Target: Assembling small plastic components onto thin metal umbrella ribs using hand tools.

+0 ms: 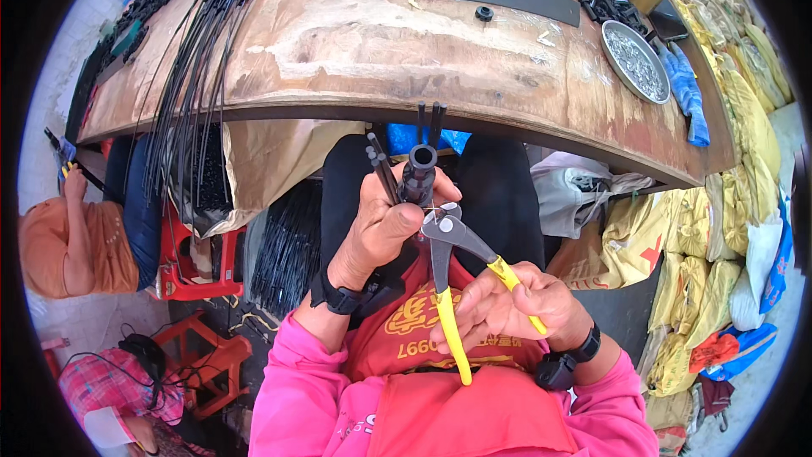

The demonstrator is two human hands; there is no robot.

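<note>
Worktop (355,59) edge curves across upper frame, bare wood beyond; left fingers (399,222) grip black tube (418,184), right fingers (484,298) hold yellow-handled pliers (465,239).

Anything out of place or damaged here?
Tabletop looks worn: pale, patchy areas, as if the surface has peeled. Small pale scraps lie loose left of the round tray. Long black rods splay over the front edge. The yellow-handled pliers look intact.

Head-worn fisheye, facing down
</note>
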